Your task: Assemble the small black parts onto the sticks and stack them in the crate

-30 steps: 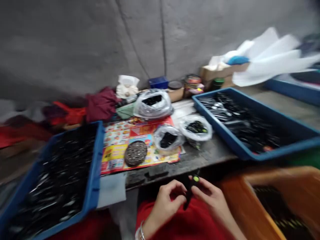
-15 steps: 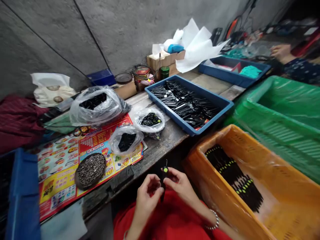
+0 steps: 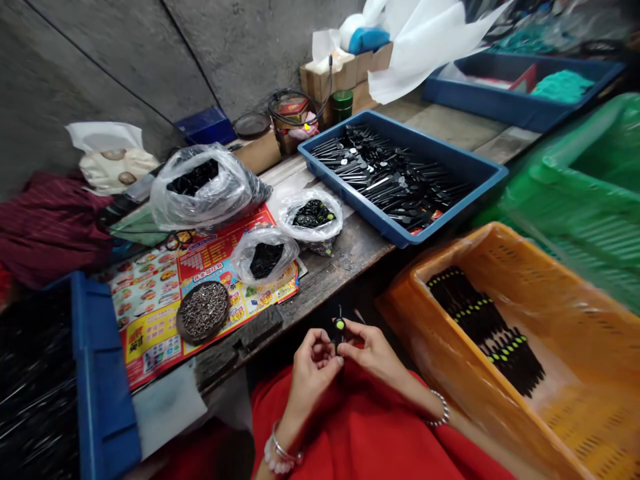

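Pinch work at lower centre of frame: left hand and right hand each close a fingertip grip on slim black piece, upright over red lap below tabletop; probably wants steady support and the green dot uncovered.

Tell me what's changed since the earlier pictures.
Mostly the view swung right, bringing the orange crate into sight. Left hand and right hand still pinch the black part with its green dot over the red lap; nothing taken or released. Things on the table stayed put.
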Motion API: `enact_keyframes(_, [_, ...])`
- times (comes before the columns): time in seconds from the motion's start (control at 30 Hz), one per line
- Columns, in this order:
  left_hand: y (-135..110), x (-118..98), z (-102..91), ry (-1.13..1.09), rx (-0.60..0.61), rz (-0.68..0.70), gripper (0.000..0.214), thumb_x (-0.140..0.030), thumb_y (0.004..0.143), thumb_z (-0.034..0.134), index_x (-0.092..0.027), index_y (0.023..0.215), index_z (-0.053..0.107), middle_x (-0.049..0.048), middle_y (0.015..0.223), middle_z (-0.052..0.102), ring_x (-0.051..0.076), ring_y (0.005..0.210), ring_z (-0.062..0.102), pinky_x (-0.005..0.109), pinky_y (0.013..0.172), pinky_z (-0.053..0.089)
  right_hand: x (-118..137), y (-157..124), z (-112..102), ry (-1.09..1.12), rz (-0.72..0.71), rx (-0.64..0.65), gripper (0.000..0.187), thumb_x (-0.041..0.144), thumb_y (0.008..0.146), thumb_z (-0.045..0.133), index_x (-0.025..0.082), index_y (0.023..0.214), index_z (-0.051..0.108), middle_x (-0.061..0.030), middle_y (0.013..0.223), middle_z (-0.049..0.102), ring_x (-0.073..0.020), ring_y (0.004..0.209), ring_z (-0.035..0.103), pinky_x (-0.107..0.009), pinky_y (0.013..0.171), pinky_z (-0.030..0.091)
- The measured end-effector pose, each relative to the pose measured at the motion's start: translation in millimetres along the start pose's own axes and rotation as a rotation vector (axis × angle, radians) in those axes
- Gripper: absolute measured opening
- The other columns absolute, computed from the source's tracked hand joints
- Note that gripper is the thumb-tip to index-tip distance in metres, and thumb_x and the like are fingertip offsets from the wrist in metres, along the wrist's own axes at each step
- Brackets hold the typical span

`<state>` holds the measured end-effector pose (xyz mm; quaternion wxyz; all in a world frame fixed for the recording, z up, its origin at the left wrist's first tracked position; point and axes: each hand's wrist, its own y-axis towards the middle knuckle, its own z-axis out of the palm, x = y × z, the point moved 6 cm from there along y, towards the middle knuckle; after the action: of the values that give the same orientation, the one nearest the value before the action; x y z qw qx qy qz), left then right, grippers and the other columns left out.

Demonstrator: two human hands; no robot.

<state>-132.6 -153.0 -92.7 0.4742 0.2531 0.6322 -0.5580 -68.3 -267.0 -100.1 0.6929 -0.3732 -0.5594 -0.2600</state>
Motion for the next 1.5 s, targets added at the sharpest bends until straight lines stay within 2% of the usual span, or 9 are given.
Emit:
enact_keyframes(0.2, [0, 4, -1.0, -0.055, 0.017, -0.056, 0.044, -0.019, 0.059, 0.076, -0.021, 0.082, 0.039, -0.0074, 0.064, 0.055, 0.006, 0.054, 0.047, 0.016, 0.054, 0.039, 3, 1, 2, 0.024, -0.013, 0.013, 0.020, 0.023, 0.074, 0.065, 0.015, 0.090, 0.073, 0.0001, 0.076, 0.065, -0.0166, 0.066, 0.054, -0.025, 0.060, 0.045])
enact_keyframes(0.47, [2, 2, -0.9, 0.027, 0.041, -0.031, 0.038, -0.022, 0.060, 0.077, -0.020, 0.078, 0.044, -0.0051, 0.069, 0.053, 0.009, 0.062, 0.049, 0.017, 0.056, 0.041, -9, 1, -4, 0.010, 0.030, -0.049, 0.022, 0.022, 0.070, 0.066, 0.016, 0.090, 0.074, 0.0007, 0.073, 0.064, -0.0159, 0.063, 0.053, -0.025, 0.060, 0.045])
enact_keyframes(0.6, [-1, 7, -1.9, 0.020, 0.055, -0.023, 0.036, -0.021, 0.061, 0.075, -0.020, 0.079, 0.044, -0.0062, 0.068, 0.051, 0.008, 0.059, 0.046, 0.017, 0.055, 0.039, -6, -1, 3, -0.024, -0.011, 0.055, 0.020, 0.022, 0.075, 0.064, 0.017, 0.092, 0.073, -0.0008, 0.081, 0.068, -0.0188, 0.072, 0.059, -0.027, 0.068, 0.047])
enact_keyframes(0.7, [-5, 9, -3.9, -0.020, 0.059, -0.036, 0.038, -0.020, 0.062, 0.075, -0.020, 0.081, 0.042, -0.0064, 0.069, 0.051, 0.007, 0.060, 0.046, 0.016, 0.055, 0.039, -5, -1, 9, -0.054, -0.015, 0.124, 0.016, 0.022, 0.078, 0.063, 0.017, 0.090, 0.072, -0.0006, 0.079, 0.067, -0.0182, 0.070, 0.058, -0.027, 0.066, 0.045])
enact_keyframes(0.9, [-10, 9, -5.4, -0.051, 0.019, -0.049, 0.043, -0.019, 0.063, 0.075, -0.021, 0.083, 0.038, -0.0063, 0.071, 0.054, 0.007, 0.060, 0.049, 0.016, 0.056, 0.040, -9, -1, 10, -0.065, -0.013, 0.083, 0.019, 0.022, 0.075, 0.062, 0.015, 0.091, 0.070, -0.0005, 0.074, 0.064, -0.0163, 0.064, 0.053, -0.025, 0.060, 0.042])
enact_keyframes(1.0, [-10, 8, -5.2, -0.048, 0.008, -0.047, 0.045, -0.019, 0.062, 0.077, -0.022, 0.082, 0.036, -0.0062, 0.071, 0.055, 0.008, 0.061, 0.050, 0.016, 0.056, 0.040, -11, -1, 9, -0.072, -0.010, 0.100, 0.022, 0.022, 0.077, 0.061, 0.014, 0.094, 0.071, -0.0007, 0.076, 0.064, -0.0157, 0.064, 0.053, -0.025, 0.060, 0.041])
enact_keyframes(1.13, [-10, 5, -6.7, -0.073, 0.015, -0.037, 0.047, -0.020, 0.063, 0.078, -0.022, 0.082, 0.034, -0.0066, 0.069, 0.057, 0.008, 0.058, 0.051, 0.017, 0.055, 0.041, -10, -2, 5, -0.062, -0.003, 0.133, 0.017, 0.024, 0.078, 0.062, 0.014, 0.089, 0.070, -0.0007, 0.076, 0.063, -0.0152, 0.065, 0.052, -0.024, 0.060, 0.041])
enact_keyframes(1.33, [-12, -6, -7.6, -0.084, 0.076, -0.077, 0.050, -0.018, 0.062, 0.081, -0.022, 0.084, 0.036, -0.0069, 0.069, 0.059, 0.005, 0.057, 0.049, 0.015, 0.055, 0.041, -1, -2, 2, 0.024, 0.018, 0.200, 0.021, 0.027, 0.080, 0.067, 0.015, 0.096, 0.073, -0.0014, 0.082, 0.065, -0.0166, 0.072, 0.054, -0.026, 0.065, 0.043])
enact_keyframes(1.5, [-12, -6, -1.3, -0.217, 0.216, -0.157, 0.058, -0.017, 0.060, 0.085, -0.022, 0.088, 0.034, -0.0045, 0.074, 0.063, 0.007, 0.059, 0.055, 0.015, 0.055, 0.042, 2, -1, 4, 0.340, 0.138, 0.336, 0.043, 0.044, 0.077, 0.079, 0.016, 0.109, 0.073, -0.0054, 0.093, 0.070, -0.0200, 0.084, 0.062, -0.029, 0.076, 0.048])
